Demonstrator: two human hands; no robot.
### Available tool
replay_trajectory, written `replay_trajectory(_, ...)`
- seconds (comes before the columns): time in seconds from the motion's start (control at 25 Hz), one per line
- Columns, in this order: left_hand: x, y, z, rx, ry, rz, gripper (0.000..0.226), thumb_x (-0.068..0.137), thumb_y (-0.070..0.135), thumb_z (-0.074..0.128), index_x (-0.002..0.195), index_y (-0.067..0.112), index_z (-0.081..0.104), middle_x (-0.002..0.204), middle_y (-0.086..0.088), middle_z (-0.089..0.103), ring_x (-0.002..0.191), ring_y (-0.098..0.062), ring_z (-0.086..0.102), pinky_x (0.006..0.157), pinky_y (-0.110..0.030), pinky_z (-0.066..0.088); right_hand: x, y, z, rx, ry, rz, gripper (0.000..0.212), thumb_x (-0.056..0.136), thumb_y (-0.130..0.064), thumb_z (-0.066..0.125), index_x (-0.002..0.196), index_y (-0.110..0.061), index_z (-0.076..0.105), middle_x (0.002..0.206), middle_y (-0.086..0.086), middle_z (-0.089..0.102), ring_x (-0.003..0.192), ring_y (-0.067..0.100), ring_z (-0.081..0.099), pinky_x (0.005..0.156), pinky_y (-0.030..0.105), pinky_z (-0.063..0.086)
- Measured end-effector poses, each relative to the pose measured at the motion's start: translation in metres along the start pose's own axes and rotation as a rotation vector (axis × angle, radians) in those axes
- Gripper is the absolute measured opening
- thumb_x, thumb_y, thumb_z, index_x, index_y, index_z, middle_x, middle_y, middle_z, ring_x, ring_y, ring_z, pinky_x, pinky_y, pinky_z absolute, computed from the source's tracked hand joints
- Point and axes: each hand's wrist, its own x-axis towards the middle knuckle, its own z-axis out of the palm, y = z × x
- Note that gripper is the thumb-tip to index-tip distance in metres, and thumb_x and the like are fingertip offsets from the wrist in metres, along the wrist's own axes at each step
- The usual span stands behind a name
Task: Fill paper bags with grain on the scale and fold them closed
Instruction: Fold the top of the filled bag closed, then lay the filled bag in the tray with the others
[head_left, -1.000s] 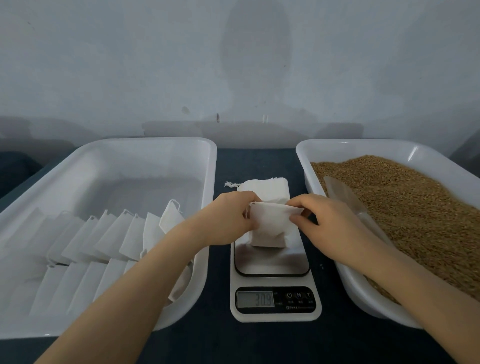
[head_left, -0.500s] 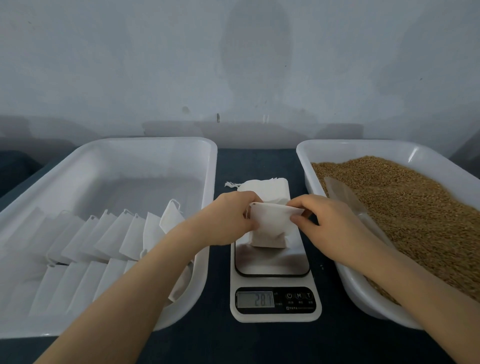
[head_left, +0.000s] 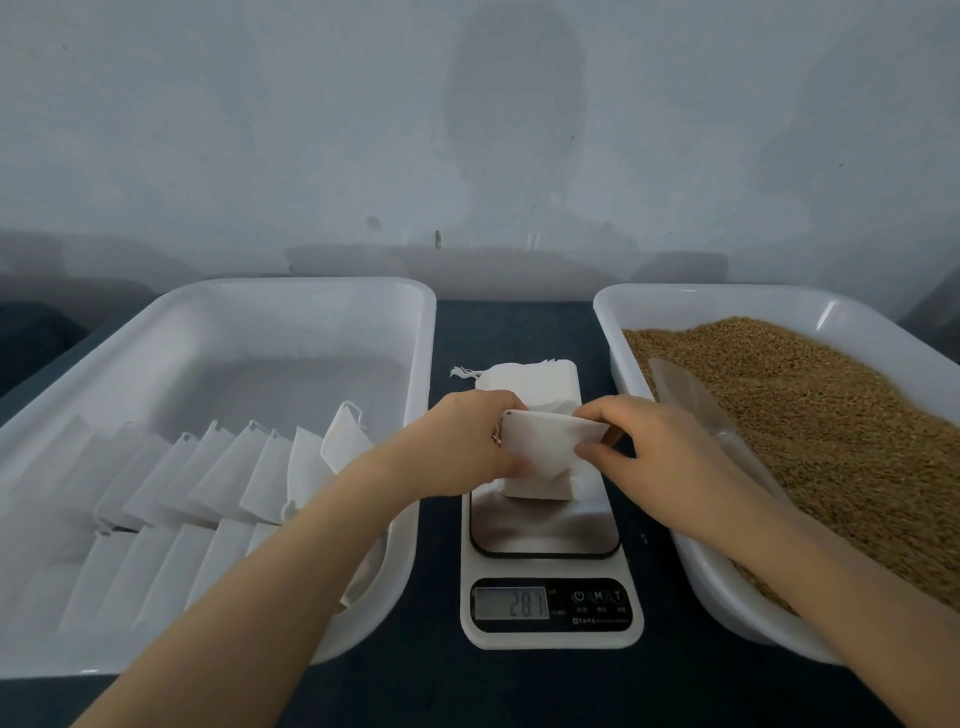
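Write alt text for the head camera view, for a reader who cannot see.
The left hand and right hand pinch the top of a white bag on a scale. Folded bags lie in the left tray, grain and a scoop in the right tray.

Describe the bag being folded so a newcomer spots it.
Find the digital scale between the left tray and the grain tray. On its steel plate sits one small white bag, its top pinched by the left hand and right hand. Unlike the flat stack behind the scale and the rows in the left tray, it alone is held.
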Motion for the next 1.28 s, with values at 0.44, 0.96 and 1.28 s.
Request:
replay_trajectory(0.44, -0.001, 0.009, 0.002, -0.155, 0.074, 0.019, 0.046, 0.086, 0.030, 0.066, 0.046, 0.022, 0.045, 0.044, 0.008, 0.035, 0.046, -0.009, 0.029, 0.043, -0.017, 0.026, 0.002, -0.010, -0.004, 0.048, -0.117, 0.098, 0.026, 0.080, -0.032, 0.072, 0.103, -0.023, 0.064, 0.085, -0.010, 0.067, 0.080, 0.005, 0.062, 0.074, 0.025, 0.051)
replay_trajectory(0.96, -0.027, 0.004, -0.055, -0.229, 0.001, -0.035, 0.034, 0.082, 0.023, 0.074, 0.050, 0.028, 0.063, 0.051, 0.014, 0.057, 0.047, 0.003, 0.054, 0.048, -0.008, 0.041, 0.004, -0.017, -0.005, 0.412, -0.011, -0.011, 0.047, 0.080, -0.009, 0.070, 0.108, -0.044, 0.057, 0.088, -0.016, 0.070, 0.083, -0.001, 0.067, 0.076, 0.011, 0.051)
replay_trajectory(1.28, -0.049, -0.119, -0.135, -0.676, 0.732, -0.427, 0.020, 0.083, 0.005, 0.070, 0.099, -0.004, 0.064, 0.094, -0.015, 0.069, 0.074, -0.024, 0.067, 0.060, -0.029, 0.059, 0.006, -0.012, -0.007, 0.265, 0.014, 0.011, 0.024, 0.088, -0.014, 0.062, 0.092, -0.038, 0.063, 0.081, -0.013, 0.071, 0.074, -0.007, 0.065, 0.071, 0.008, 0.049)
